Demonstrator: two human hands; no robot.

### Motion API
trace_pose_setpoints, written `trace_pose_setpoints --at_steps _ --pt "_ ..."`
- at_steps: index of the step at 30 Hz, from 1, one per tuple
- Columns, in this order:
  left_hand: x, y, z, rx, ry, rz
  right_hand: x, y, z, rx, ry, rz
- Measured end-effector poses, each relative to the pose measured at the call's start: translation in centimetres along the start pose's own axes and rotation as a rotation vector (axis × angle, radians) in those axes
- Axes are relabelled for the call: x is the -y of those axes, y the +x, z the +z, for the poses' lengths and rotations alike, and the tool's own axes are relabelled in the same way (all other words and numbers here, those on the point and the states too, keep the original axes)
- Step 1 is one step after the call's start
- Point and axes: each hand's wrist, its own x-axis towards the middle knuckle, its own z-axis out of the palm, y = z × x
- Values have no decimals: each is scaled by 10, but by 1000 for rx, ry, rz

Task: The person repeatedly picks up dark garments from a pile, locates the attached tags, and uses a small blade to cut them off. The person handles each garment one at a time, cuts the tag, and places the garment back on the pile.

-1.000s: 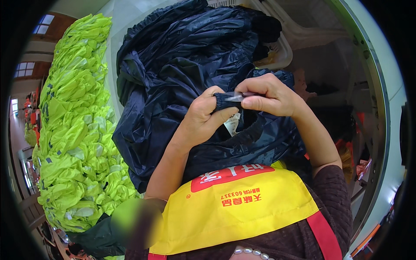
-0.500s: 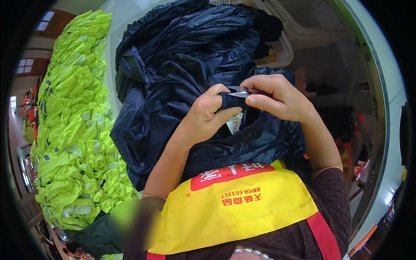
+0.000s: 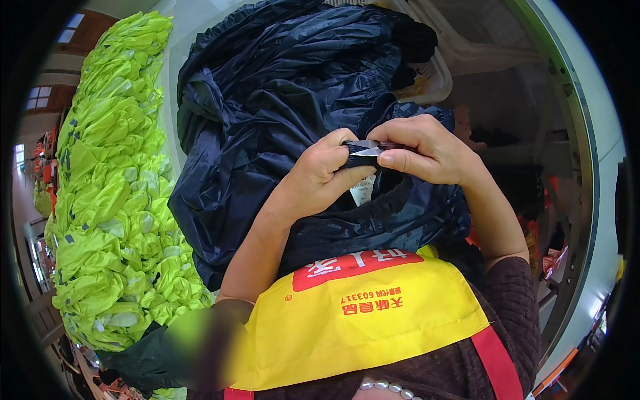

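Observation:
My left hand (image 3: 319,175) is closed, pinching the gathered elastic edge of a dark navy garment (image 3: 260,133) between thumb and fingers. In my right hand (image 3: 427,152) is a pair of thread snips (image 3: 365,152), held with the fingers wrapped round the handles. The two pointed blades point left and lie over the pinched edge, close to my left fingertips. A white label (image 3: 362,191) hangs from the inside of the waistband, just below the blades. Whether a thread lies between the blades is too small to tell.
A tall heap of bright yellow-green garments (image 3: 120,200) runs along the left. More navy cloth piles up ahead of my hands. Past it at the far right stands a pale plastic basket (image 3: 440,83). A metal-edged table rim (image 3: 587,133) curves along the right.
The snips' blades have come closer together and sit slightly lower over the pinched edge. Both hands keep nearly the same place and hold.

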Motion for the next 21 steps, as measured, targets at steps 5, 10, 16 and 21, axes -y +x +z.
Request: trace_pose_setpoints --at_steps 5,10,16,21 --pt "1 0 2 -11 18 22 -2 0 4 -19 -23 15" --pt "4 1 4 -44 22 49 -8 0 10 -225 72 83" --pt "5 -1 1 -12 37 15 6 2 8 -211 269 165" --pt "3 3 7 -107 36 104 23 9 11 -181 -75 63"
